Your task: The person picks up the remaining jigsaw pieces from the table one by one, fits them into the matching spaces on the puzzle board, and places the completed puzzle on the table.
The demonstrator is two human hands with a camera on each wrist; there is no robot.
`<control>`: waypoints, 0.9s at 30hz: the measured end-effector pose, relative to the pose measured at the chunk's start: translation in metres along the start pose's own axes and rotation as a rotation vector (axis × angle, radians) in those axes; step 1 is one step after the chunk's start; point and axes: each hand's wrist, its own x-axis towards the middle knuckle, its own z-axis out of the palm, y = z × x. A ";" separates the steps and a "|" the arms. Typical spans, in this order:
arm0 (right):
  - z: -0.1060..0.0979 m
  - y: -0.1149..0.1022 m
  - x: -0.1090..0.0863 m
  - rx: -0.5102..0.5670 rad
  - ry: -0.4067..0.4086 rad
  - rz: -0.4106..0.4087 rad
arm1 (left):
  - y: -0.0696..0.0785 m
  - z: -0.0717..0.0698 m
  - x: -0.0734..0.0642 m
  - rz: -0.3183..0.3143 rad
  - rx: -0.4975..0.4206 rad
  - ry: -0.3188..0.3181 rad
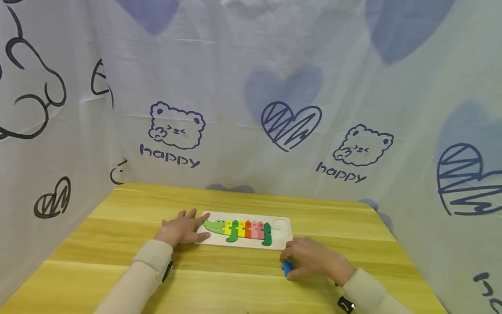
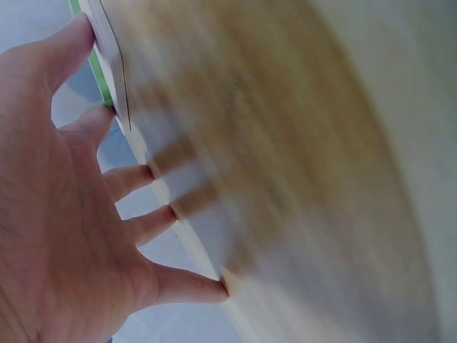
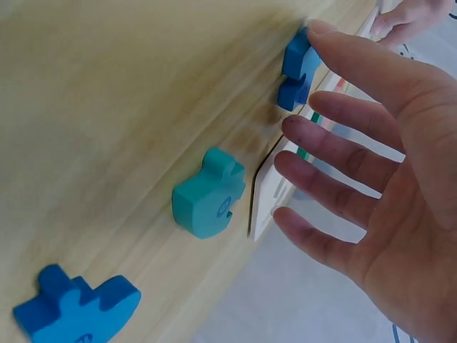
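A wooden crocodile puzzle board (image 1: pixel 243 244) lies on the table, with a green head piece (image 1: pixel 213 226) and several coloured body pieces in its recess. At the right of the board, a curved tail recess (image 1: pixel 279 224) stands bare. My left hand (image 1: pixel 182 229) rests at the board's left end with fingers spread, thumb and index finger touching its edge. Just below the board's right corner, my right hand (image 1: pixel 311 258) holds a blue puzzle piece (image 1: pixel 287 267) between thumb and index fingertip. In the right wrist view this blue piece (image 3: pixel 294 71) is on the tabletop.
Two loose puzzle pieces lie on the table in the right wrist view: a teal piece (image 3: pixel 207 196) beside the board and another blue piece (image 3: pixel 75 311). Printed cloth (image 1: pixel 235 165) hangs behind and along both sides of the wooden table (image 1: pixel 219 292).
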 end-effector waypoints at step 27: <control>0.003 -0.001 0.008 0.086 -0.004 0.022 | -0.003 0.000 0.003 -0.006 0.001 -0.017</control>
